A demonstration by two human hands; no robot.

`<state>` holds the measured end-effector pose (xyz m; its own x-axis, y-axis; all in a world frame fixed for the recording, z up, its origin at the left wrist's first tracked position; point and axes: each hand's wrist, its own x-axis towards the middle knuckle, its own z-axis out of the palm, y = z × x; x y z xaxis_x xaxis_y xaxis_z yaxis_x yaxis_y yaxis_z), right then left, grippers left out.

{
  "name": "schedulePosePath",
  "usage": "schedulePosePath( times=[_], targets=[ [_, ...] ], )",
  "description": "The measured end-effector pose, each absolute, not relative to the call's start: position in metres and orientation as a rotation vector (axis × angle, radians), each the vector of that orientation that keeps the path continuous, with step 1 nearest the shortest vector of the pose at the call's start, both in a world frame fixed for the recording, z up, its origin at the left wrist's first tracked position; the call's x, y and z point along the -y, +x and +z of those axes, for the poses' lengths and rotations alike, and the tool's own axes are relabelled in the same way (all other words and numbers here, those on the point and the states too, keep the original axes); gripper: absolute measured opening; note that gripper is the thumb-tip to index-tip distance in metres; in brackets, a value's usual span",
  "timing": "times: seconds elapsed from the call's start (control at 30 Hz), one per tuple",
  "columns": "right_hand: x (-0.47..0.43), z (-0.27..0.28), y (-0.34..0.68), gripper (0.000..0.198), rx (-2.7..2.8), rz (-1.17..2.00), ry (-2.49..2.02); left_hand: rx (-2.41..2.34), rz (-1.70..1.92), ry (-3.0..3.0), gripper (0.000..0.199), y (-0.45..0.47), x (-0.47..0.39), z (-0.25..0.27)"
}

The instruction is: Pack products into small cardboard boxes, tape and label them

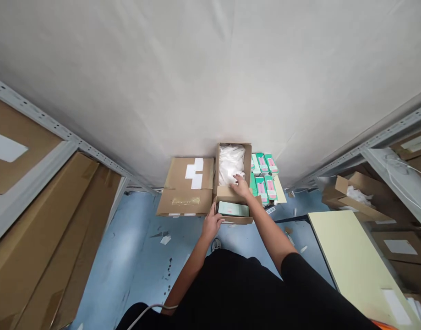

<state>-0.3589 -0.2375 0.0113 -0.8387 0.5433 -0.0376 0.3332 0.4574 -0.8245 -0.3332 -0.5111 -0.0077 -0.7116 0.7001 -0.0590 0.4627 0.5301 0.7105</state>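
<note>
In the head view, the front box (236, 220) stands open just ahead of the person, with a pale pack (233, 209) lying inside it. Right behind the front box is the back box (248, 161), open too and filled with white wrap (230, 161). To the left of the front box sits a closed carton (187, 189); to its right and a little behind are green packs (261, 183) with pink fronts. Well to the right of it is a yellow table (347, 256).

The front box looks to be thin cardboard: light, fairly stiff at the corners, easily bent at the flaps, so its corners and walls seem the best hold. The pale pack looks firm and smooth, perhaps a bit slippery, and best taken by its long sides. The wrap seems soft and nearly weightless, easily pinched anywhere.

The left hand (212, 224) is closed around the near left corner of the front box, thumb over the near edge. The right hand (242, 186) reaches over its far side to the near edge of the wrap, fingers loosely bent and parted; whether they pinch anything I cannot tell.
</note>
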Motion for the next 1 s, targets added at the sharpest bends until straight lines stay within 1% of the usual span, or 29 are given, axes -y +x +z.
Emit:
schedulePosePath(
  times=[0.1, 0.17, 0.2, 0.23, 0.27, 0.33, 0.37, 0.43, 0.53, 0.6, 0.77, 0.87, 0.93, 1.0],
  targets=[
    [0.238, 0.003, -0.417, 0.076, 2.569, 1.26, -0.817, -2.409, 0.979, 0.917, 0.007, -0.345, 0.517, -0.011],
    [0.24, 0.0, -0.444, 0.085, 2.648, 1.189, -0.937, -2.382, 0.992, 0.902, 0.007, -0.348, 0.518, -0.012],
    [0.242, -0.001, -0.454, 0.086, 2.719, 1.126, -1.021, -2.371, 1.002, 0.896, 0.007, -0.348, 0.518, -0.012],
    [0.244, -0.001, -0.461, 0.082, 2.803, 1.043, -1.103, -2.363, 1.011, 0.891, 0.007, -0.347, 0.518, -0.012],
    [0.246, -0.001, -0.466, 0.074, 2.886, 0.954, -1.165, -2.359, 1.016, 0.888, 0.007, -0.347, 0.518, -0.011],
    [0.25, 0.001, -0.47, 0.048, 3.0, 0.808, -1.217, -2.362, 1.006, 0.889, 0.007, -0.345, 0.518, -0.009],
    [0.251, 0.003, -0.47, 0.037, 3.021, 0.77, -1.215, -2.367, 0.993, 0.894, 0.007, -0.345, 0.518, -0.008],
    [0.251, 0.009, -0.466, 0.026, 3.016, 0.741, -1.197, -2.377, 0.971, 0.909, 0.007, -0.345, 0.518, -0.007],
    [0.247, 0.023, -0.453, 0.022, 2.982, 0.687, -1.134, -2.385, 0.965, 0.929, 0.007, -0.346, 0.518, -0.006],
    [0.243, 0.036, -0.439, 0.019, 2.918, 0.667, -1.007, -2.386, 0.963, 0.934, 0.008, -0.347, 0.517, -0.005],
    [0.245, 0.07, -0.381, 0.031, 2.567, 0.78, -0.601, -2.373, 0.948, 0.959, 0.008, -0.345, 0.511, -0.001],
    [0.259, 0.081, -0.329, 0.029, 2.323, 0.832, -0.405, -2.391, 0.941, 0.973, 0.007, -0.34, 0.507, 0.002],
    [0.271, 0.08, -0.291, 0.029, 2.257, 0.821, -0.41, -2.418, 0.928, 0.981, 0.007, -0.334, 0.503, 0.006],
    [0.282, 0.072, -0.257, 0.03, 2.323, 0.827, -0.439, -2.451, 0.914, 0.999, 0.006, -0.327, 0.498, 0.01]
  ],
)
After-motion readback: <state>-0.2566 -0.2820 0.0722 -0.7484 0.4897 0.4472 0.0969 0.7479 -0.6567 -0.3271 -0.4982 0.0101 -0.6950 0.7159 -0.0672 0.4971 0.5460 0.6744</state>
